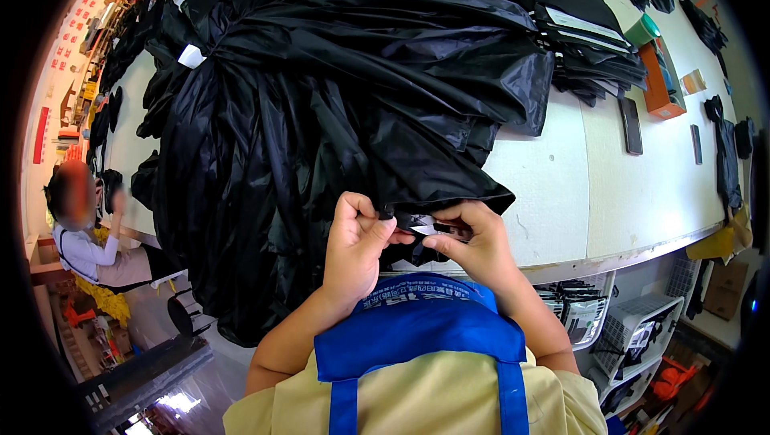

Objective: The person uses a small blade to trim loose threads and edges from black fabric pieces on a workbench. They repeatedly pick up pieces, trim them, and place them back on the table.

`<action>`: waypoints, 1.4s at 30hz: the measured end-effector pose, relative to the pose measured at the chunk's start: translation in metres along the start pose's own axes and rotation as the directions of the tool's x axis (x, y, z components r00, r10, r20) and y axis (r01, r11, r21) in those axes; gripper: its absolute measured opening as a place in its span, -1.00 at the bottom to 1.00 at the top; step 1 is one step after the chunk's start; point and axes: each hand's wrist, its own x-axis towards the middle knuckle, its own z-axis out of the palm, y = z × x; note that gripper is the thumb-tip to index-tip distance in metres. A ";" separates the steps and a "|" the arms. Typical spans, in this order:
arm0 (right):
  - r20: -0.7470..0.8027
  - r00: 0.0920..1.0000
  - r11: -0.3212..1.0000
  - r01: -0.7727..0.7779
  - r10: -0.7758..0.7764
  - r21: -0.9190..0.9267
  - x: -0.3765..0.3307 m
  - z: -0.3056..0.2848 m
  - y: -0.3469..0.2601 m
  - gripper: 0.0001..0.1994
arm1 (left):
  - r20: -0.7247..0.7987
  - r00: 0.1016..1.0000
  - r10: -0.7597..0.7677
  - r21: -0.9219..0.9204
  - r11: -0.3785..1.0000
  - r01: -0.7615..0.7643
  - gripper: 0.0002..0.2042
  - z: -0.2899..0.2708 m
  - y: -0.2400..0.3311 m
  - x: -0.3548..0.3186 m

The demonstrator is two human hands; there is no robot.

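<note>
At the near edge of the table, my left hand (357, 242) is closed, pinching a corner of black fabric (391, 213) between thumb and fingers. Close beside it, my right hand (477, 242) is closed around a small dark tool (451, 231) with a pale pointed tip, which looks like thread snips. The tip lies against the black fabric between both hands, and the fingers cover much of the tool. Beyond my hands spreads a big heap of shiny black fabric pieces (321, 114), gathered at the left near a white tag (192, 56). Its folds hang over the table's front edge.
To the right on the white table (537, 170) are stacked black pieces (589, 58), a phone (630, 126), an orange box (662, 86) and a green cup (642, 30). White wire baskets (634, 331) stand below. Another person (92, 246) sits at the left.
</note>
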 end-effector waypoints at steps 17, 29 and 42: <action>0.047 0.993 0.968 -0.119 0.111 0.219 -0.007 0.001 0.007 -0.67 | -0.018 1.000 0.020 0.090 0.996 -0.019 -0.72 -0.010 0.002 -0.007; -0.201 0.954 0.960 0.180 -0.224 -0.215 0.083 -0.046 0.100 -0.78 | 0.165 0.827 -0.537 0.859 -0.334 -0.388 -0.80 -0.167 -0.021 -0.025; -0.217 0.893 0.870 0.287 -0.394 -0.400 0.093 -0.024 0.199 -0.81 | 0.470 0.829 -0.304 0.772 -0.313 -0.553 -0.45 -0.030 -0.088 0.089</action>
